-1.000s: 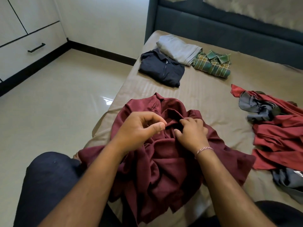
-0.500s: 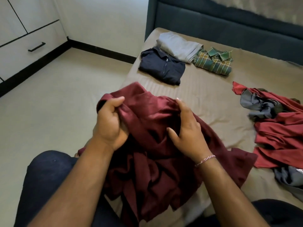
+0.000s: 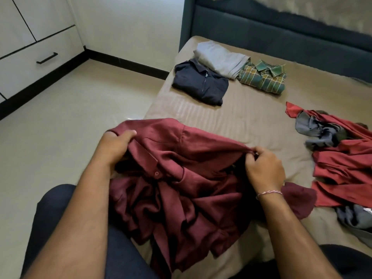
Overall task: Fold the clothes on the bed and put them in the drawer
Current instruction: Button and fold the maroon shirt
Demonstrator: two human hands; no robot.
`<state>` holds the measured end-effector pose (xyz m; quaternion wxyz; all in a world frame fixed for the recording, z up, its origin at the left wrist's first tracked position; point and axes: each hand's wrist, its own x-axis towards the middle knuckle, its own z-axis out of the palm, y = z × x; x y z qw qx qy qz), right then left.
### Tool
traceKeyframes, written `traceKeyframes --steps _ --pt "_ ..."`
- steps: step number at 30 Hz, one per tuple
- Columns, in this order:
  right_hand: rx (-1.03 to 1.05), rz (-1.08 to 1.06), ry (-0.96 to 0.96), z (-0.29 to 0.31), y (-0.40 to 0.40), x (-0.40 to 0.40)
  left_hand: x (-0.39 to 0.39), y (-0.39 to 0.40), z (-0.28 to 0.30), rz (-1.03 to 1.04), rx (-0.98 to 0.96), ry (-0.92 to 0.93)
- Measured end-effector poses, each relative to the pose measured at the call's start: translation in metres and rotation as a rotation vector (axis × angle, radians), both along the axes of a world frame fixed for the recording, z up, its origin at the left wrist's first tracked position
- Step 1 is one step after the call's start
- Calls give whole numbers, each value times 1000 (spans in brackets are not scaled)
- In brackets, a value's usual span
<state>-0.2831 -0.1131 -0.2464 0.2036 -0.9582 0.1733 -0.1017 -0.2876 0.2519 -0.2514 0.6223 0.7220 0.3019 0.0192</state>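
Bunching maroon shirt (image 3: 181, 158), seemingly between fingers (image 3: 128, 135)

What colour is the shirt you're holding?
Dark red, all one colour, no pattern. The shirt shows best in the head view.

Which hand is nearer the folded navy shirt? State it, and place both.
Left. The left hand grips the maroon shirt almost directly below the folded navy shirt; the right hand pinches the maroon shirt farther off, toward the bed's middle.
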Motion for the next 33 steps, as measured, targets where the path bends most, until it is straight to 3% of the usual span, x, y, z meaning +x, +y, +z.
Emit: traceKeyframes --steps 2,4,8,11,14,16,19,21,23,25,27,29,31,33 --pt "15 -5 -142 21 10 0 -6 0 2 -19 582 132" --pt "39 26 -283 43 28 1 -11 -13 24 115 894 2" --pt "88 211 -680 83 81 11 -22 -43 66 35 977 -147" --pt "-69 487 -796 99 136 16 -27 -46 68 93 1001 -209" --pt "-87 982 -569 96 180 17 -21 -37 54 90 734 -199" --pt "-3 1132 -341 82 187 14 -17 -24 41 52 596 -126" --pt "139 995 -346 45 165 3 -18 0 26 -132 663 114" --pt "173 818 -376 13 135 -5 -18 8 24 -131 736 153" --pt "140 623 -315 -18 98 -11 -15 9 22 34 835 -44" --pt "97 503 -148 -39 66 -20 -8 -6 24 51 844 -363" --pt "201 479 36 -47 49 -27 3 -29 21 -183 670 -561" --pt "301 482 105 -49 41 -31 15 -53 9 -547 613 -634" --pt "305 468 45 -49 41 -33 26 -68 -12 -785 763 -583" --pt "292 438 -44 -49 40 -34 32 -71 -30 -781 854 -423"
